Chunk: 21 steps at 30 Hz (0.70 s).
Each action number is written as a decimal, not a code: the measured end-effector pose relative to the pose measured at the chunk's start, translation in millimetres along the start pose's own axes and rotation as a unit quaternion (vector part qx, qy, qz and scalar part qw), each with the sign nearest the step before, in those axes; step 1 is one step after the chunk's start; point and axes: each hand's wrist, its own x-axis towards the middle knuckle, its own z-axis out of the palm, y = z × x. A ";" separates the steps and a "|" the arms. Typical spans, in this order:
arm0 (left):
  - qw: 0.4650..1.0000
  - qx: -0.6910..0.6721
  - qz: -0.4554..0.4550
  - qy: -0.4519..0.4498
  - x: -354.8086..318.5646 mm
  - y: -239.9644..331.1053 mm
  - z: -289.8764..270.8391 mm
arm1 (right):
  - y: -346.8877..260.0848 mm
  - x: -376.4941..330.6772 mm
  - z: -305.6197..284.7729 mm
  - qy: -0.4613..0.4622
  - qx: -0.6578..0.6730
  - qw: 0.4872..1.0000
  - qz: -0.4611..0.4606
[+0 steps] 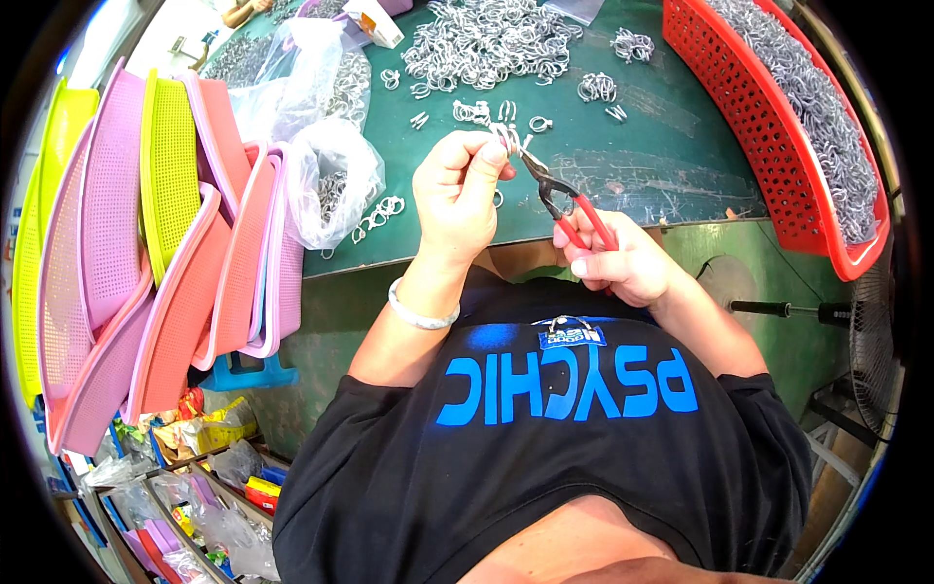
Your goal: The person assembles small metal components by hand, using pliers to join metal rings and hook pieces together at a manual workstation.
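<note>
My left hand (459,195) is closed, pinching a small silvery metal ring clamp (505,134) between thumb and fingers just over the table's near part. Wrapped around the red handles of a pair of pliers (593,220) is my right hand (628,263). The pliers' dark jaws point up and left and meet the clamp beside my left fingertips. How the jaws grip it is too small to tell. Several loose clamps (471,112) lie just beyond my hands, and a large heap of clamps (491,44) sits farther back.
A red basket (769,127) full of clamps stands at the right. Clear plastic bags (336,165) with clamps lie left of my hands on the green table (662,175). Colourful stacked baskets (175,224) crowd the left edge. A fan (871,331) stands lower right. Another person's hand (255,8) shows far left.
</note>
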 end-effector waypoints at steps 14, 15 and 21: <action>0.993 -0.080 -0.084 0.001 -1.1 2.3 0.1 | 5.9 -7.7 7.5 -0.032 0.088 0.995 0.025; 0.993 -0.081 -0.085 0.000 -1.1 1.8 0.6 | 3.6 -7.6 6.7 -0.012 0.057 0.998 0.017; 0.988 -0.124 -0.096 -0.006 2.6 0.9 0.2 | -7.6 -3.1 2.2 0.055 -0.121 0.991 -0.019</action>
